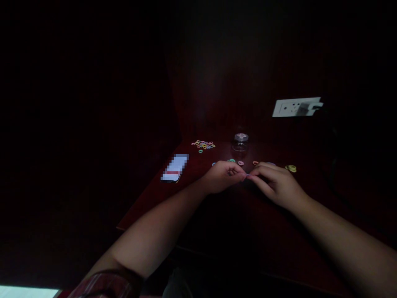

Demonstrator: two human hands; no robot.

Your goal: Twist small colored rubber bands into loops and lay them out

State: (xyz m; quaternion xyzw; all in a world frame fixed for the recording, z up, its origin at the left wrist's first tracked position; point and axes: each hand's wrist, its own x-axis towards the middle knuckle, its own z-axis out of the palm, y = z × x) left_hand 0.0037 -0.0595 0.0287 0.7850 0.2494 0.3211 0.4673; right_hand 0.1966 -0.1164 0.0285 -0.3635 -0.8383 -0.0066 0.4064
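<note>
forearms point(169, 219) slant inward, left hand point(221, 176) and right hand point(281, 184) closed in pinches on a small band point(248, 175) before the jar point(240, 145); reddish table point(155, 199) beneath it, wall socket point(287, 108) rightward.

V. dim pic, mostly near-blk shadow

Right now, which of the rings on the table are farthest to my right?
The yellow rings grouped just beyond your right hand. The orange ring, pink ring and multicoloured pile all lie farther left.
</note>
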